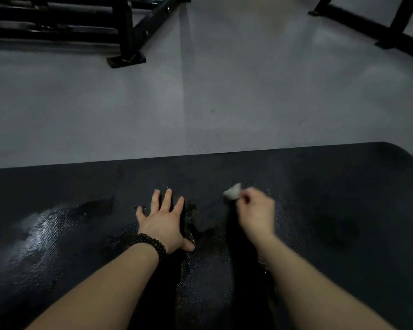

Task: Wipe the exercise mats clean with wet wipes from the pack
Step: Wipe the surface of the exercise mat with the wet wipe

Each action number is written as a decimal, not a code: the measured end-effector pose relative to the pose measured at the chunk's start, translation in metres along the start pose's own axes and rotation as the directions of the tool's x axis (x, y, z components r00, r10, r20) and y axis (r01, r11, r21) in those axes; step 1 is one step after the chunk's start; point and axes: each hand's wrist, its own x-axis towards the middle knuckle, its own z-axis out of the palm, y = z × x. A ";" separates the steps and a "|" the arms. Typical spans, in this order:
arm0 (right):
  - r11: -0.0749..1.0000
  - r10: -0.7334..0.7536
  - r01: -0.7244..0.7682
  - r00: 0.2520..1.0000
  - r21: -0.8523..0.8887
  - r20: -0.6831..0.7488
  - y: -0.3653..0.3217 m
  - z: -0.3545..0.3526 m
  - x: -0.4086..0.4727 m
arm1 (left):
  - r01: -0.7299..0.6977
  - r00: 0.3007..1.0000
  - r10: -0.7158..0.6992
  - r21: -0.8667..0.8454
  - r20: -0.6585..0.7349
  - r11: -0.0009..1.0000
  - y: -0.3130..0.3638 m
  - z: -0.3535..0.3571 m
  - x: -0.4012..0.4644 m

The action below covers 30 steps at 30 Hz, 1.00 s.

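A black textured exercise mat (320, 177) fills the lower half of the view, with shiny wet patches across its middle and left. My left hand (163, 221) lies flat on the mat with fingers spread, a dark bead bracelet on its wrist. To its right, my right hand (256, 210) grips a crumpled white wet wipe (233, 192) that sticks out past the fingers and touches the mat; this hand is blurred. The pack of wipes is out of view.
Grey floor (200, 103) stretches beyond the mat's far edge. A black metal rack with a foot plate (126, 59) stands at the back left. Another black equipment frame (389, 32) crosses the back right corner.
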 end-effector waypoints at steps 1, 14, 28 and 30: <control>0.992 0.114 -0.119 0.989 -0.051 -0.092 0.019 -0.016 0.016 | 0.026 1.000 -0.026 -0.021 0.001 0.999 0.001 0.002 -0.003; 0.978 -0.189 0.169 0.966 0.125 0.175 -0.049 0.019 -0.040 | 0.056 0.998 -0.055 -0.117 0.013 0.992 0.001 0.008 -0.005; 0.966 -0.210 0.157 0.940 0.204 0.269 -0.039 0.018 -0.089 | 0.037 0.984 -0.032 -0.024 0.174 0.999 -0.002 0.003 -0.003; 0.997 -0.057 0.052 0.995 0.056 0.086 -0.002 -0.001 -0.058 | 0.030 0.984 -0.028 -0.007 0.176 1.000 -0.002 0.001 -0.005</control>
